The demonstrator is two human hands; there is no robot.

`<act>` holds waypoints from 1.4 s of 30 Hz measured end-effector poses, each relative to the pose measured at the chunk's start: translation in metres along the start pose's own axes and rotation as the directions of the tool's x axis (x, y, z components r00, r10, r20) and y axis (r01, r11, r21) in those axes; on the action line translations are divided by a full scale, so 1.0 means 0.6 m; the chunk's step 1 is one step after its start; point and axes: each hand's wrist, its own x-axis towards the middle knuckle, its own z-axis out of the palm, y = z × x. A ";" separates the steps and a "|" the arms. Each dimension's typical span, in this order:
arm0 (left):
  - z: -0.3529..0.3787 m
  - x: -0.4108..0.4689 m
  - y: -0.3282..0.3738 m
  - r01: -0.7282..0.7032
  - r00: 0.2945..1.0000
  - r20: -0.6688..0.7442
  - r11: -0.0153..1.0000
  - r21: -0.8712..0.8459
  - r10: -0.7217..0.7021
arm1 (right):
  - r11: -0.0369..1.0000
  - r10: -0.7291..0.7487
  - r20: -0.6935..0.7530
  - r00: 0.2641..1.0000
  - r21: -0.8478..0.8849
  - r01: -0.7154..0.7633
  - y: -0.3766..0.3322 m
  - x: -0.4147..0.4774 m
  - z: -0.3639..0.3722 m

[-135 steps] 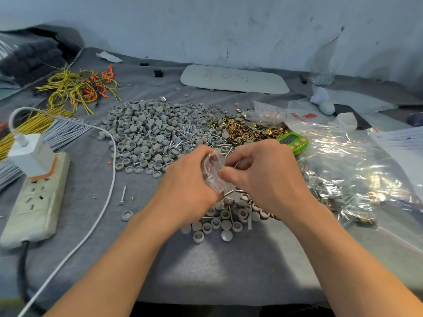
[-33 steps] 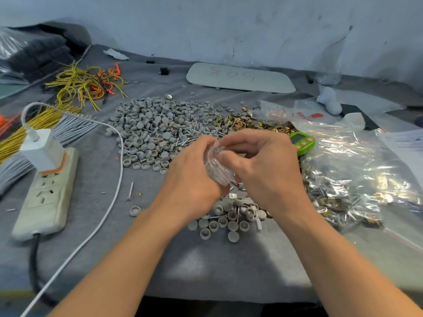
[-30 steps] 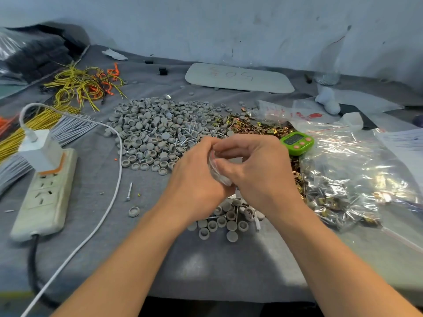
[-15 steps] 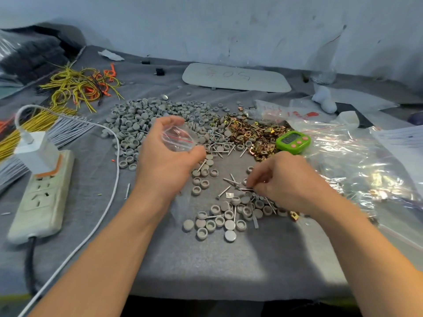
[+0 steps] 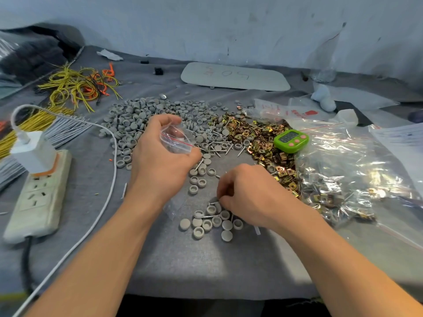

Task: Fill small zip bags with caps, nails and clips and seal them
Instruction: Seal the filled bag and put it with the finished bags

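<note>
My left hand holds a small clear zip bag with a red seal line, raised above the grey cloth. My right hand is down on the cloth, its fingers curled and pinching at a nail and grey caps in a small near cluster of caps. A big heap of grey caps lies behind my left hand. Loose nails are scattered in the middle. A pile of brass-coloured clips lies to the right of them.
A green timer sits by the clips. Large clear bags with filled packets spread on the right. A power strip with a white charger and cable lies left. Yellow and orange wires and a white tray are farther back.
My hands, together on the bag a second ago, have parted. The left hand carried the bag up and left; the right hand dropped to the near cluster of caps and nails.
</note>
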 end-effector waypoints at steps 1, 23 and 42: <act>0.000 0.000 0.000 -0.008 1.000 0.004 1.000 0.008 0.008 | 1.000 -0.005 0.012 1.000 -0.019 0.005 -0.004 -0.001 0.001; 0.037 -0.033 0.015 -0.170 0.915 0.396 0.967 0.192 0.082 | 0.751 0.074 -0.461 0.884 0.609 0.255 -0.016 -0.017 -0.027; -0.005 0.008 -0.003 0.024 1.000 0.020 0.952 -0.306 -0.019 | 0.995 0.096 -0.135 0.986 0.015 -0.094 0.065 0.005 -0.035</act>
